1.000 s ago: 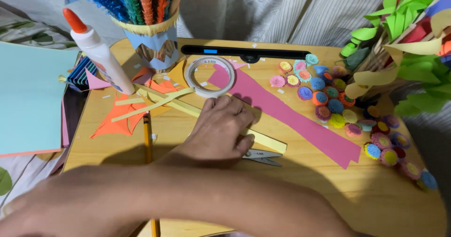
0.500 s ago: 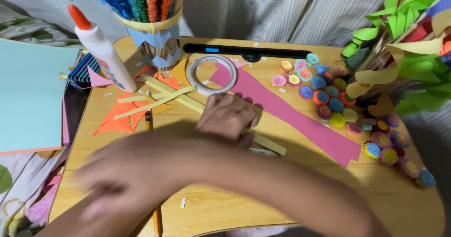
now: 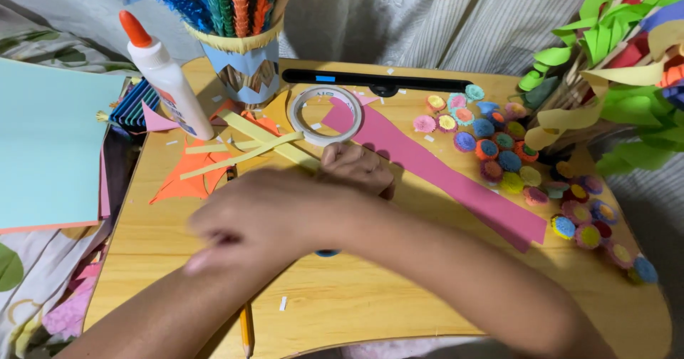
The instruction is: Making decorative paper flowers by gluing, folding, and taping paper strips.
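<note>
Both arms crossed: left hand pressing yellow strip; right hand blurred, grip unclear.

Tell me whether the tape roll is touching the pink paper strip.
Touching. The head view shows the white tape roll lying on the upper end of the pink paper strip, its ring overlapping the paper with pink visible inside the hole.

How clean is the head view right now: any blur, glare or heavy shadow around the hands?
Head view: the right hand crossing the front is motion-blurred, its fingers smeared; the left hand behind it, the tape roll and the glue bottle are sharp; light is soft and even, shadows on the wooden table faint; no glare.
</note>
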